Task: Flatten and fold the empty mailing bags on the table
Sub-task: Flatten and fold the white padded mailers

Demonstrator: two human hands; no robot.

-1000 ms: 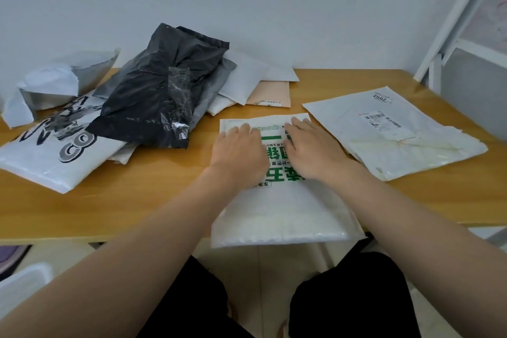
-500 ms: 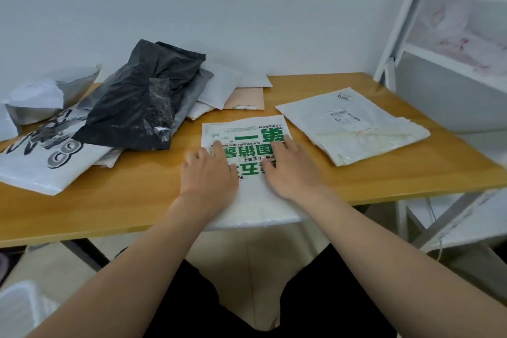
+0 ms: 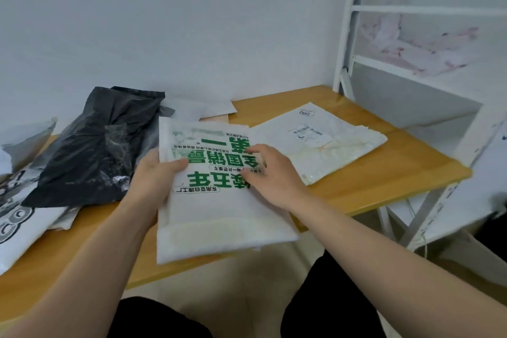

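A white mailing bag with green print (image 3: 216,200) is lifted off the wooden table (image 3: 384,175), tilted up toward me. My left hand (image 3: 153,181) grips its left edge, thumb on the printed face. My right hand (image 3: 271,173) holds the bag's right side, fingers lying across the green print. A flattened white bag with a shipping label (image 3: 323,143) lies on the table to the right. A crumpled black bag (image 3: 101,143) tops a pile at the left.
Under and beside the black bag lie a white bag with black print (image 3: 16,217), grey and white bags and a tan envelope (image 3: 216,117). A white metal frame (image 3: 345,35) stands at the table's right end. The wall runs along the back.
Both hands were pressing the green-printed bag flat on the table; now they hold it by its sides, lifted and tilted up. The camera view has swung to the right.
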